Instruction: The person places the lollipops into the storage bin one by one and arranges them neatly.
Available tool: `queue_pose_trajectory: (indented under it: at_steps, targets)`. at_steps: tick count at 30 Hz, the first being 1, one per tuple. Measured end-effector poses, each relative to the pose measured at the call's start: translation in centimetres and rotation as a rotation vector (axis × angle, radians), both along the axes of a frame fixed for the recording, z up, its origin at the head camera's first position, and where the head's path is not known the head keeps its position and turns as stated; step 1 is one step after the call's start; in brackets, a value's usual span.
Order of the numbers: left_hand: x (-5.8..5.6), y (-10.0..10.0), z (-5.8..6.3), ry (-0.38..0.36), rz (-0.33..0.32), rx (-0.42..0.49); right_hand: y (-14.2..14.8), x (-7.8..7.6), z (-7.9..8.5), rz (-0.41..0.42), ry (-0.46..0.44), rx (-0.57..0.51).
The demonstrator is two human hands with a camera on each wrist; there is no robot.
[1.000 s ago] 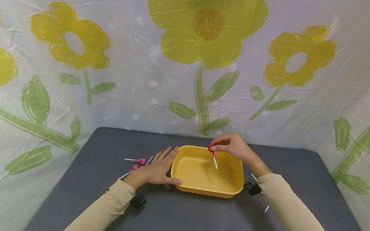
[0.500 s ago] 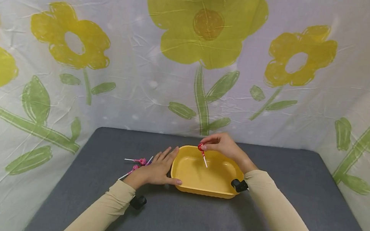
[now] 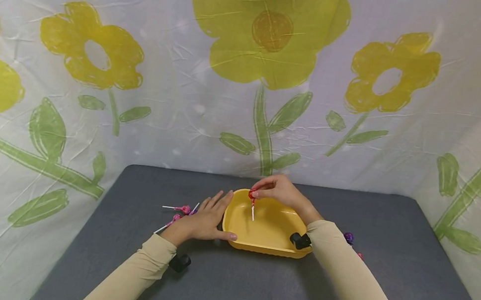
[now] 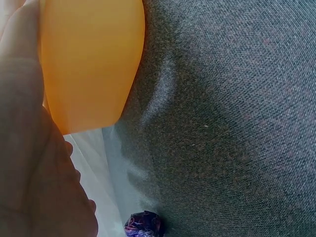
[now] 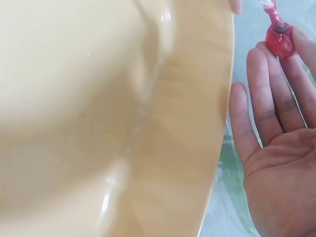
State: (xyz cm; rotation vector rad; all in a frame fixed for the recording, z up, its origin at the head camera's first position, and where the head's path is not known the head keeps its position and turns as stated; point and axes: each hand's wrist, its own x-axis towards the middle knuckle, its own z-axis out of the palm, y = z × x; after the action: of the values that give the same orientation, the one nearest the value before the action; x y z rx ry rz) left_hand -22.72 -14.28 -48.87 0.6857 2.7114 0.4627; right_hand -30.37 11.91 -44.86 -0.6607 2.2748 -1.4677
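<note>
A yellow plastic tub point(image 3: 266, 249) stands on the dark table. My left hand point(image 3: 203, 221) lies along its left end, fingers spread straight, thumb over the front rim; the left wrist view shows the palm beside the tub's wall point(image 4: 94, 64). Over the left part of the tub, my right hand point(image 3: 281, 192) pinches a red-wrapped lollipop point(image 5: 281, 42) by its candy end between thumb and fingertips. Its white stick point(image 3: 252, 213) hangs down above the tub's floor. In the right wrist view the remaining fingers extend beside the tub's rim.
Two pink lollipops point(image 3: 183, 209) and a purple one point(image 4: 144, 224) lie left of the tub, close to the left hand. Past the right sleeve point(image 3: 351, 273) show a purple lollipop point(image 3: 349, 237) and a bit of red wrapper point(image 3: 360, 256). A flowered cloth point(image 3: 171, 126) hangs behind the table.
My right hand has moved left across the tub with the red lollipop, whose stick now hangs straighter down. The left hand has stayed in place.
</note>
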Motion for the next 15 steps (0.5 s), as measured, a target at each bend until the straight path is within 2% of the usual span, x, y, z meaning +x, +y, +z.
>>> queue_pose_trajectory:
  at_steps: [6, 15]
  targets:
    - [0.0, -0.1, -0.1, 0.006, -0.009, -0.004, -0.4, -0.2, -0.3, 0.014, 0.024, 0.049]
    - [0.0, 0.0, -0.1, 0.008, -0.008, -0.003, -1.2, -0.5, -1.2, 0.031, 0.001, 0.037]
